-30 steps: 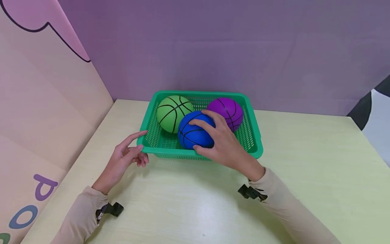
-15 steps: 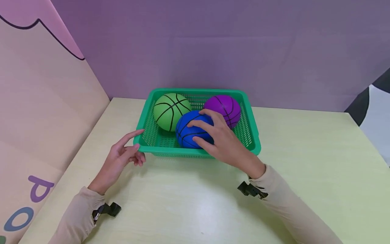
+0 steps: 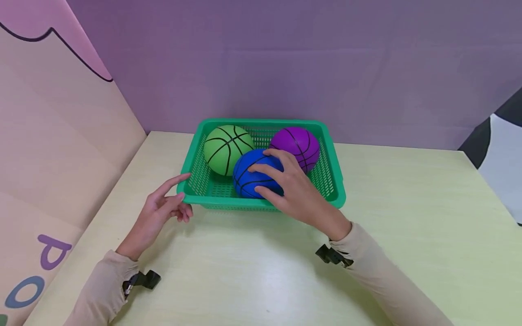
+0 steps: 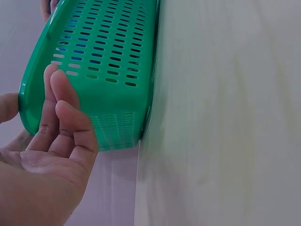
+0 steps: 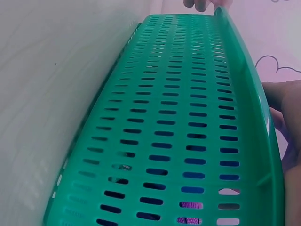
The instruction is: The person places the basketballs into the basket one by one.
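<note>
A green plastic basket (image 3: 228, 199) stands on the table and holds three toy basketballs. The green ball (image 3: 228, 151) lies at the back left, the purple ball (image 3: 299, 144) at the back right, and the blue ball (image 3: 246, 176) in front between them. My right hand (image 3: 299, 192) reaches over the front rim and holds the blue ball, thumb in front and fingers curved over its top and right side. At the basket's front left corner my left hand (image 3: 157, 210) holds the rim, thumb on it and index finger over the left edge. Its other fingers (image 4: 75, 122) are bent beneath the rim.
A pale wooden table (image 3: 244, 267) extends before the basket and to both sides. Close behind the basket rises a purple backdrop (image 3: 261, 68). A cream printed panel (image 3: 61, 149) borders the table's left edge. A black and white shape (image 3: 497, 149) shows at the far right.
The right thumb has shifted slightly up on the blue ball, whose place in the basket looks the same. The left hand keeps its place at the rim. The head view has shifted a little.
</note>
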Demonstrator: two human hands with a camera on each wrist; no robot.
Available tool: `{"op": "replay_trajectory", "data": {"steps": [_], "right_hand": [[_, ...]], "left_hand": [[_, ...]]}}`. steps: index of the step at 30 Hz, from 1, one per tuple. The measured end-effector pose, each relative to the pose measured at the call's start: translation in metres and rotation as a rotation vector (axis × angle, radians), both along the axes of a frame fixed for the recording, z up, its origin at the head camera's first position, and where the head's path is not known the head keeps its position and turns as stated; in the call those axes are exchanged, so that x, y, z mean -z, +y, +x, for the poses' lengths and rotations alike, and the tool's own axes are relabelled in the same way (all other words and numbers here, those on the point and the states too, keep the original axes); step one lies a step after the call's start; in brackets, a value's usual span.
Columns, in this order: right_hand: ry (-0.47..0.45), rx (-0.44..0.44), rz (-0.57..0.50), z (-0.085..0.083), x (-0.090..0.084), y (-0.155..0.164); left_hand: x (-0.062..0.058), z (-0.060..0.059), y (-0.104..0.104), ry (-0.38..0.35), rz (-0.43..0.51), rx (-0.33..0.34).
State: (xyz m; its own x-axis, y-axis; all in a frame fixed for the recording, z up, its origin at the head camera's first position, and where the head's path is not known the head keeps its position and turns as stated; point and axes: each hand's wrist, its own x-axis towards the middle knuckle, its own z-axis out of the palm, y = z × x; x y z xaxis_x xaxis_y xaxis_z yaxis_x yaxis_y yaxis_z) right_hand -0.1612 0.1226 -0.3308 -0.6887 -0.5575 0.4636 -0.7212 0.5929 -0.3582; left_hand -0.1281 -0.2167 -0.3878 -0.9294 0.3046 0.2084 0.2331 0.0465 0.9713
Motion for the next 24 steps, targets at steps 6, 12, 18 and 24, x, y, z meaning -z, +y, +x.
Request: {"op": "replay_trajectory", "data": {"steps": [6,12,18,24], "right_hand": [[0.076,0.009,-0.037,0.004,0.005,0.012],[0.152,0.033,-0.022,0.018,0.008,0.034],[0.206,0.083,0.019,0.032,0.008,0.066],[0.243,0.152,0.04,0.046,0.011,0.105]], "left_hand": [[0.007,-0.005,0.005,-0.004,-0.001,0.041],[0.009,-0.007,0.008,-0.004,-0.026,0.042],[0.006,-0.004,0.006,0.006,-0.085,-0.001],[0.001,0.001,0.0,0.085,-0.212,-0.107]]}}
